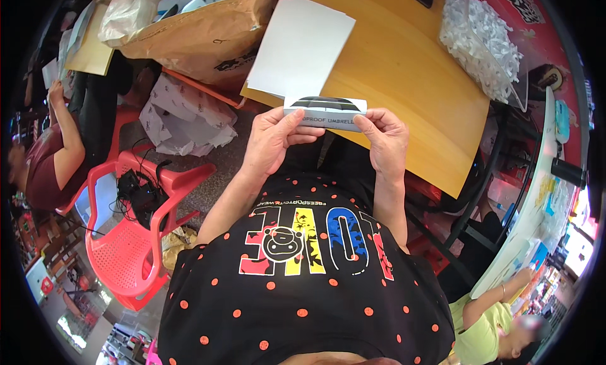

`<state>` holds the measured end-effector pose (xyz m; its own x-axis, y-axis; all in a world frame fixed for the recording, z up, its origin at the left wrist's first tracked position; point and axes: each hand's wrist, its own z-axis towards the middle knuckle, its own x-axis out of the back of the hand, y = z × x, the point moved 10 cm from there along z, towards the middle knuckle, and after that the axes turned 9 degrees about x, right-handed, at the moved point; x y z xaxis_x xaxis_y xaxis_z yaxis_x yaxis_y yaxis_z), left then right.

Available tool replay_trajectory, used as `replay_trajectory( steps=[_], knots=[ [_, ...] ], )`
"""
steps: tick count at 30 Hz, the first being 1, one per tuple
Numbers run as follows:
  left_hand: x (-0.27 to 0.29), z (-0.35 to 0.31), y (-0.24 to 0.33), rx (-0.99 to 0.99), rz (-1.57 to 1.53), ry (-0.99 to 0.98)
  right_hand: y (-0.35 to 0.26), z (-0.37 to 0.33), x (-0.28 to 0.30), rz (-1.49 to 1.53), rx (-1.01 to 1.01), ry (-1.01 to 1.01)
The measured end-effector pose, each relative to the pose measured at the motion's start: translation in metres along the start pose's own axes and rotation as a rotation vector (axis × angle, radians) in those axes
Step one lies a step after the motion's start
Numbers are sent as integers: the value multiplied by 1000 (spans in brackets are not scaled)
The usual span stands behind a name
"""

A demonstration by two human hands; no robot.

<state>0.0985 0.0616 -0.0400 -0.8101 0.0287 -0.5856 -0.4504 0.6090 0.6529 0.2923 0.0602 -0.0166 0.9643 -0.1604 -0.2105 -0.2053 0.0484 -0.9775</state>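
Note:
Between both hands I hold a small light-grey umbrella box point(327, 120) with a black umbrella picture and dark lettering on it. My left hand point(271, 136) grips its left end, thumb on the front face. At the right end, my right hand point(386, 139) pinches it with thumb and fingers. The box is level, in front of my body at the near edge of the wooden table point(404, 68). Just beyond it lies a stack of white sheets point(302, 46). Whether the box holds anything inside is hidden.
A large brown carton point(192, 43) of blue-and-white packages stands at far left. A clear bag of small white pieces point(483, 46) sits at far right. A red plastic chair point(126, 257) with black cables is at my left. Other people work on both sides.

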Motion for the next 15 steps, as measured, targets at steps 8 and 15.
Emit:
replay_trajectory(
  steps=[8,15],
  knots=[
    [-1,-4,7,-83,57,33,9,-8,1,71,-48,-25],
    [-1,-4,10,-94,108,48,14,-10,-4,96,-151,-85]
  ],
)
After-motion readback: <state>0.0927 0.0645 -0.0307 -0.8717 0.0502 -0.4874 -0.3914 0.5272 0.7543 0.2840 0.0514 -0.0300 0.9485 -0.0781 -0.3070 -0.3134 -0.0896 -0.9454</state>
